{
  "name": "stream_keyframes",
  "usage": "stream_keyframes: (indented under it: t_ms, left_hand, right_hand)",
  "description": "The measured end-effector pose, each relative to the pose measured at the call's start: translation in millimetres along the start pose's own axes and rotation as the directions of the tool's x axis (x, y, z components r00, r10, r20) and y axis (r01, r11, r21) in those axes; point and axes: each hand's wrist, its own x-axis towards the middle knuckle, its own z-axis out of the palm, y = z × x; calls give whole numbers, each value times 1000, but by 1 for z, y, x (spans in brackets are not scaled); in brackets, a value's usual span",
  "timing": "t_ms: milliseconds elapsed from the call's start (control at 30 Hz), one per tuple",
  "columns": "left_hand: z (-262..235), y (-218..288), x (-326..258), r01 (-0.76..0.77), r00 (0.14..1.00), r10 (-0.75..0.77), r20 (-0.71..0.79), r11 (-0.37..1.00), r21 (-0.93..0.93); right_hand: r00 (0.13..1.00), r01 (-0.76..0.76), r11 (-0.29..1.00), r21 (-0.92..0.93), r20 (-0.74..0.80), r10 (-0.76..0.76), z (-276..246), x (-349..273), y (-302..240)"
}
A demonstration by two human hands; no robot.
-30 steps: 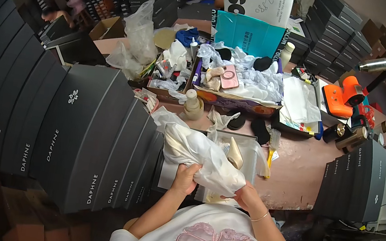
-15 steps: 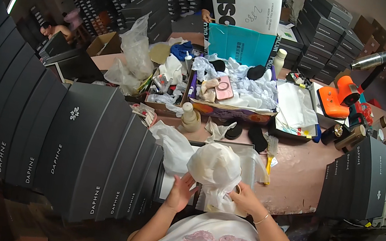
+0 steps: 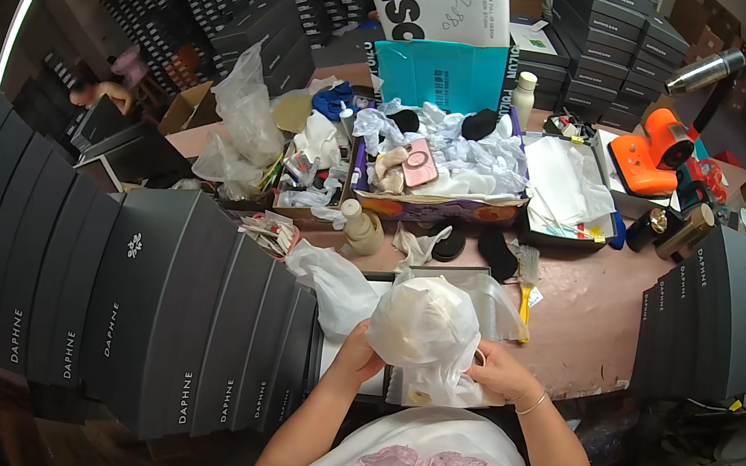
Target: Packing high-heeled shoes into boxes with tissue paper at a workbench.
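A rounded bundle wrapped in white tissue paper [image 3: 426,324] is between my hands, close in front of me. My left hand [image 3: 360,353] cups its left side, with the fingertips hidden behind the paper. On the other side my right hand [image 3: 507,375], a thin bracelet at its wrist, grips the bundle's lower right. What the paper wraps cannot be seen. Beneath it lies an open shallow box, mostly hidden, with translucent wrapping [image 3: 499,313] at its far right. Loose white tissue [image 3: 333,287] spreads to the left of the bundle.
Dark grey shoeboxes [image 3: 150,295] stand in a row at left, more [image 3: 706,315] at right. Beyond the bundle are a yellow-handled brush [image 3: 528,302], black pads [image 3: 497,255], a cream bottle [image 3: 360,229] and a carton of crumpled paper [image 3: 440,212]. Another person [image 3: 107,96] is at far left.
My left hand has gone from open and spread beside the bundle to cupping its side. The bundle sits slightly further right in view. The whole view has shifted a little.
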Motion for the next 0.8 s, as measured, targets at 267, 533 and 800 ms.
stream_keyframes:
  t_ms: [267, 533, 800]
  left_hand:
    - [28, 86, 41, -604, 749, 634, -191, 773, 196]
    - [85, 133, -1, -885, 386, 916, -108, 400, 237]
    - [-62, 25, -11, -161, 693, 605, 392, -400, 902]
  right_hand:
    - [992, 12, 991, -136, -125, -29, -24, 8, -14]
    - [958, -231, 856, -462, -264, 116, -36, 46, 4]
    - [928, -302, 825, -478, -345, 139, -59, 55, 11]
